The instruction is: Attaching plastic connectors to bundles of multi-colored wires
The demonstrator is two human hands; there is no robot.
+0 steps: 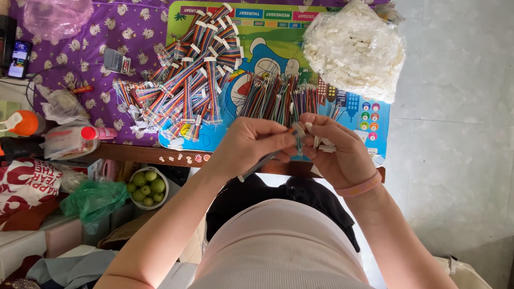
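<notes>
Left hand [251,144] is gripping a thin multicoloured ribbon cable [262,162]; right hand [334,147], at three o'clock, is pinching small white plastic connectors [324,144], apparently fitting one; alignment matters.

Bare forearms; pale pink ribbed top [278,246], black lower garment [321,198], pink band [360,188] on right wrist.
</notes>
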